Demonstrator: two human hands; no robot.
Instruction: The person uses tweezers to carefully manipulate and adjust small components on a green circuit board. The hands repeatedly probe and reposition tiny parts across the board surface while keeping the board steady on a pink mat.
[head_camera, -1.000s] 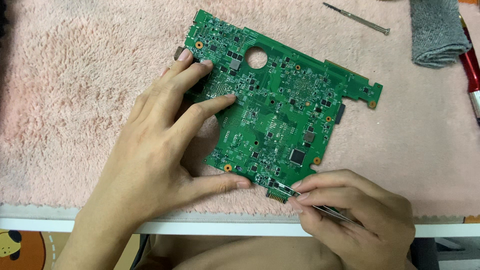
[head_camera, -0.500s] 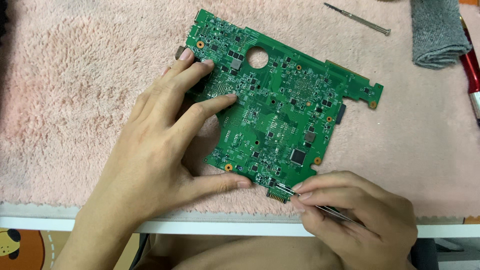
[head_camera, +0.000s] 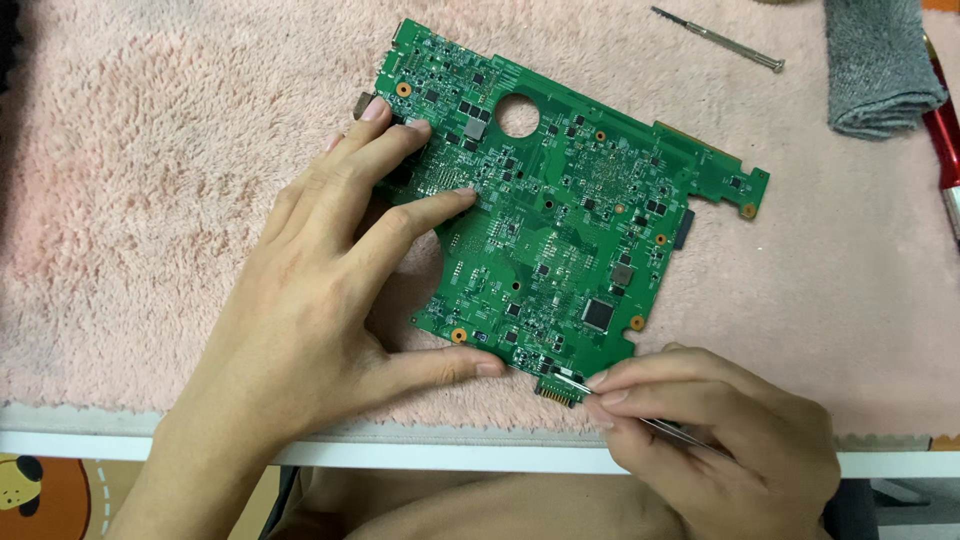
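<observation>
A: Since the green circuit board (head_camera: 560, 215) lies flat on the pink fluffy mat (head_camera: 150, 200), soft side up, I'd say the mat is there to cushion it. Agree?

B: Yep. The board is mid-mat, tilted, near corner close to the table edge (head_camera: 120, 440). Left hand (head_camera: 320, 300)?

A: Spread flat on the board's left side. Fingers (head_camera: 400, 140) press on top, thumb (head_camera: 450, 365) hooks along the lower edge. Open palm, nothing clamped in it, just pinning the board, probably so it can't skid on the fluff.

B: Right hand (head_camera: 720, 440)?

A: Fingers pinched together on a thin metal tool (head_camera: 670, 430), tweezers I think, hard to tell. Its tip meets the small connector (head_camera: 558, 388) at the board's bottom edge. Low hold, near the tip, likely for fine control.

B: Does the tip grip anything?

A: Can't tell, too small.

B: Other stuff?

A: Slim screwdriver (head_camera: 718, 38) lying top right, well apart from the board. Folded grey cloth (head_camera: 880, 70) beside it, at the far right. A red object (head_camera: 942, 130) at the right frame edge, cut off. All parked out of the hands' way.

B: Done, next.
</observation>
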